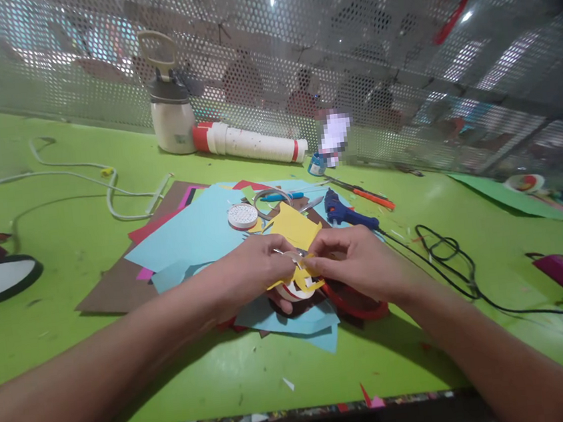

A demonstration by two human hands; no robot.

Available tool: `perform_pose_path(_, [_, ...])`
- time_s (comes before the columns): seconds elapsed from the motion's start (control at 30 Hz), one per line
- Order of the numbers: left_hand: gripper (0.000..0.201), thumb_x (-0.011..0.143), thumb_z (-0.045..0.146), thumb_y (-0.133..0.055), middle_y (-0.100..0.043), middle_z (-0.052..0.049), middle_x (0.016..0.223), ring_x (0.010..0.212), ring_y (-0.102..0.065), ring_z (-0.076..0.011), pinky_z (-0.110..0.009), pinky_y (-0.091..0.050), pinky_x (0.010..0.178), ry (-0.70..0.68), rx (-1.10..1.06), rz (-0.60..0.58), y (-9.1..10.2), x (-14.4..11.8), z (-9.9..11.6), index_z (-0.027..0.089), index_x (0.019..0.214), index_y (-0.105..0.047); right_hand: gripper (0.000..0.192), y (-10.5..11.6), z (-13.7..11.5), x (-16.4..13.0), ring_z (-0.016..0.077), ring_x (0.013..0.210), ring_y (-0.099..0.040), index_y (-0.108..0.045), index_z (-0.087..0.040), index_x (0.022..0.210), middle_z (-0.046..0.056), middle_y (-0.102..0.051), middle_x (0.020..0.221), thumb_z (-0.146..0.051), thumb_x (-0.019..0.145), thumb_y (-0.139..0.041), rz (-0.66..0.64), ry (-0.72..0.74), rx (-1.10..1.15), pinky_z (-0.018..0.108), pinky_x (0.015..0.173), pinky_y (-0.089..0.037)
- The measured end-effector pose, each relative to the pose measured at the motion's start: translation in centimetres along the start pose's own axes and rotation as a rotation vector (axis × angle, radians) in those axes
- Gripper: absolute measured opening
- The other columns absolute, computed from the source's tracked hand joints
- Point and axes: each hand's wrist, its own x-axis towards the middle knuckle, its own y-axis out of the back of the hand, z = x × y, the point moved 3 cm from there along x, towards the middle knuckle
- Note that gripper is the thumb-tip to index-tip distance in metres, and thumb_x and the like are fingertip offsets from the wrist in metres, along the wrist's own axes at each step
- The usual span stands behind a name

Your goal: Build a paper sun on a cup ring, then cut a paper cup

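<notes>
My left hand (267,266) is closed round a small white round piece with a red stripe (296,293), low over the pile of coloured paper. Yellow paper cut-outs (301,280) lie across its top. The fingertips of my right hand (349,257) pinch the edge of this yellow paper; my fingers partly hide the work. Just beyond my hands lies a larger yellow sheet (294,226). A dark blue glue gun (347,212) rests past my right hand. Below that hand shows a red curved thing (364,304), partly covered.
Light blue sheets (187,224) and brown paper (112,282) spread over the green table (219,385). Behind them are a white dotted disc (242,216), a tape ring (285,197), a jug (172,118) and a white stacked tube (254,143). The glue gun's black cord (475,284) runs right.
</notes>
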Motion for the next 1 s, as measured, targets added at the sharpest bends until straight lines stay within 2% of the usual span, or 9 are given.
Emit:
perform_pose_path(0.47, [0.009,0.079,0.009,-0.048,-0.061,-0.001,0.058,0.045,-0.058,-0.0107,-0.022,-0.049,0.05,0.026,0.083,0.027,-0.2,-0.1,0.1,0.014,0.084,-0.052,0.012,-0.1,-0.4,-0.2,0.0128,0.063,-0.056,-0.065,-0.016,0.066,0.0,-0.065,0.065,-0.02,0.077,-0.063,0.026,0.014,-0.12,0.024,0.059,-0.043])
perform_pose_path(0.73, [0.007,0.077,0.013,-0.05,-0.06,-0.001,0.058,0.045,-0.057,-0.0127,-0.028,-0.053,0.052,0.012,0.07,0.017,-0.2,0.2,-0.2,0.014,0.082,-0.056,0.013,0.1,-0.9,-0.4,0.0128,0.064,-0.055,-0.064,-0.016,0.064,-0.001,-0.064,0.066,-0.017,0.077,-0.063,0.051,0.07,-0.228,0.025,0.06,-0.041])
perform_pose_path(1.0, [0.005,0.076,0.017,-0.054,-0.061,-0.002,0.056,0.045,-0.058,-0.0134,-0.027,-0.052,0.05,-0.014,0.063,0.024,-0.2,0.2,-0.3,0.014,0.079,-0.056,0.011,0.0,-1.1,-0.3,0.0121,0.062,-0.053,-0.063,-0.016,0.065,-0.001,-0.064,0.065,-0.014,0.076,-0.062,0.033,0.079,-0.253,0.024,0.059,-0.04])
